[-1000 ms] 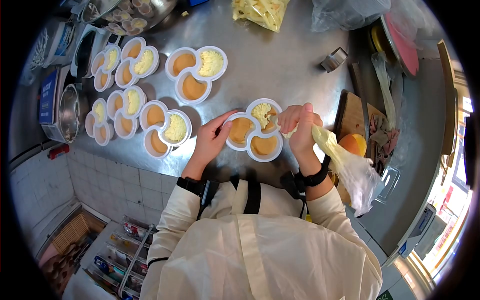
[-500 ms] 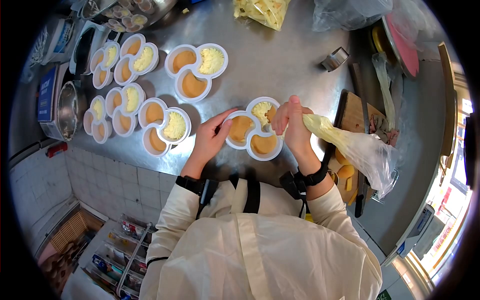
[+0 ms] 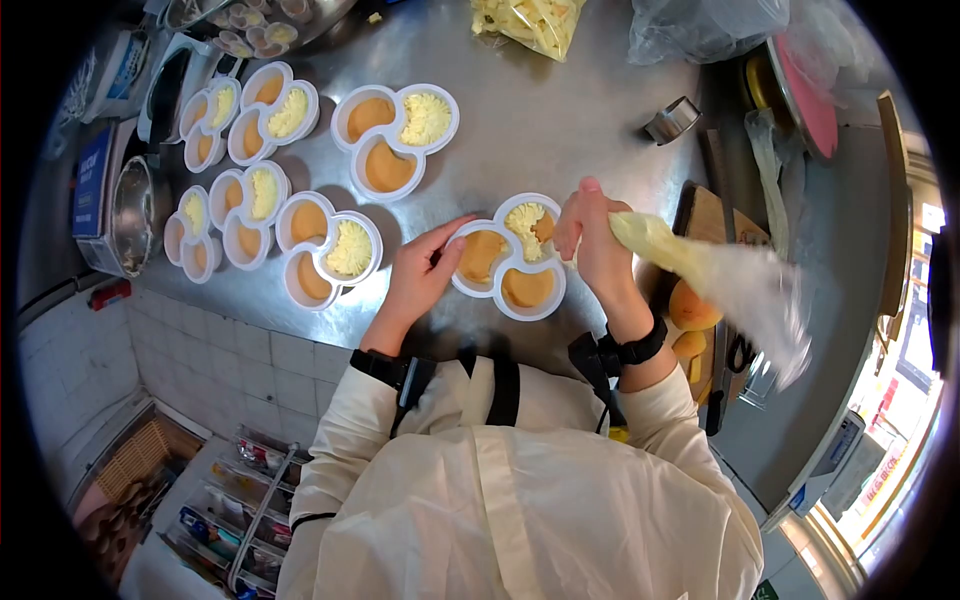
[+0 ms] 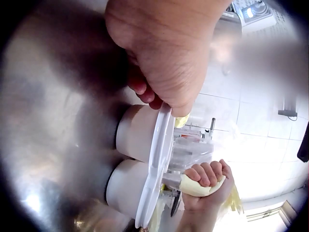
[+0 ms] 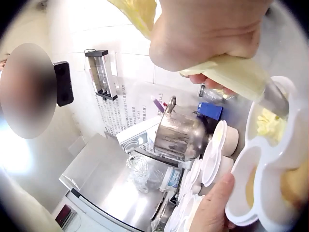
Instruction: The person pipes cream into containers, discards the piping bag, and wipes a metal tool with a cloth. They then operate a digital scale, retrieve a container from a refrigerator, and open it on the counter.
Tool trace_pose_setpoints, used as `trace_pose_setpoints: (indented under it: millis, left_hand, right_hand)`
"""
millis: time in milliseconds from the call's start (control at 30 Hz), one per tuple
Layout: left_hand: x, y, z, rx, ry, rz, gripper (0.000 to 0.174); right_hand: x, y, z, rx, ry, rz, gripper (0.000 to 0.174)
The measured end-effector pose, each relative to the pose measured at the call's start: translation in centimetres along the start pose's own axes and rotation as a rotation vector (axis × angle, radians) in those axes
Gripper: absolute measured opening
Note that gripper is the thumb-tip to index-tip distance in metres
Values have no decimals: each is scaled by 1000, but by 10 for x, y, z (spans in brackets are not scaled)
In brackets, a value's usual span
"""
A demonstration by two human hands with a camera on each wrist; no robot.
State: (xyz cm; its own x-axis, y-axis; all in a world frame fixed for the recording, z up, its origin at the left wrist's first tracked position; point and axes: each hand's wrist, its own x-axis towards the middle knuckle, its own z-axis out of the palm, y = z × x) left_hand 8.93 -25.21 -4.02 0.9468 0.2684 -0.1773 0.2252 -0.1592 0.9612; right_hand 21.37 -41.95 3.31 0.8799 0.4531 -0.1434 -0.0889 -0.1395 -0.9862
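A white three-part cup (image 3: 509,262) stands on the steel table in front of the person. Two of its compartments hold a smooth tan filling; the third has pale yellow cream (image 5: 270,124) piped partway round, with tan showing through a gap. At the cup's left side, the left hand (image 3: 418,287) holds it, thumb at the rim and fingertips against the wall. My right hand (image 3: 598,255) grips a piping bag (image 3: 660,240) of pale yellow cream, its clear tail hanging to the right. The metal nozzle (image 5: 275,100) points down into the cream compartment.
Several filled three-part cups (image 3: 352,218) stand to the left. Toward the back lies a clear bag of yellow pieces (image 3: 528,25), with a metal ring (image 3: 672,121) to its right. A cutting board (image 3: 708,215), a long knife and fruit (image 3: 694,308) are beside the right arm.
The right hand has shifted slightly with the piping bag, whose tail has swung up and outward to the right. More cream lies along the compartment's edge. The left hand stays at the cup.
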Motion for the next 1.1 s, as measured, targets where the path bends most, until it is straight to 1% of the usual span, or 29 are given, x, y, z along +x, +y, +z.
trace_pose_setpoints:
  millis: [67,233,367,433,500,600,667,700,733,767,800,833,867,900,933,967,1000,1033,1067,1100]
  left_hand:
    - [0,1,0,-6,4,15,28]
    - [-1,8,2,-18,55,61,28]
    - [-1,4,1,-16,32,39,28]
    - [-1,2,-1,-10,29,37,28]
    - [-1,5,-3,2,-43,-31,29]
    - [0,5,-3,9,-59,-48,30]
    - [1,13,-6,-2,-75,-48,30]
    - [3,18,-8,-11,-90,-47,30]
    - [6,21,-9,-11,-87,-45,30]
    - [10,22,-10,131,-65,16,30]
    - [14,25,-11,272,-42,77,29]
    - [20,30,-12,272,-39,79,29]
    - [26,38,-12,389,-38,84,28]
    - [32,42,-12,506,-37,89,27]
    - [39,41,-12,619,-57,130,28]
    - [44,43,-10,619,-56,133,28]
    - [49,46,-6,587,-16,177,29]
    - [50,49,-4,554,23,222,31]
    - [49,48,-3,536,23,285,38]
    - [44,48,-2,536,23,290,38]
  right_hand:
    - [5,-1,1,13,-52,146,59]
    - [13,3,1,23,-83,159,53]
    - [14,-6,4,-17,-98,220,50]
    - [15,-8,4,-22,-109,225,49]
    - [16,-8,5,-26,-115,230,49]
    - [22,-4,5,-84,-90,205,50]
    - [26,1,2,53,-134,-35,52]
    - [25,-1,-1,52,-135,-38,52]
    - [23,-6,-6,124,-150,-41,53]
    - [19,-11,-10,196,-167,-44,55]
    - [16,-15,-16,195,-170,-46,55]
    - [12,-19,-22,260,-188,-53,55]
    - [9,-23,-28,325,-207,-62,56]
    - [6,-23,-33,324,-208,-67,56]
    - [2,-22,-38,413,-158,-29,57]
    - [0,-22,-45,501,-106,9,57]
    - [-2,-22,-57,501,-106,6,57]
    - [-3,-22,-71,633,-142,-71,57]
    - [-5,-23,-80,764,-176,-149,57]
    - [-5,-46,-72,762,-174,-154,57]
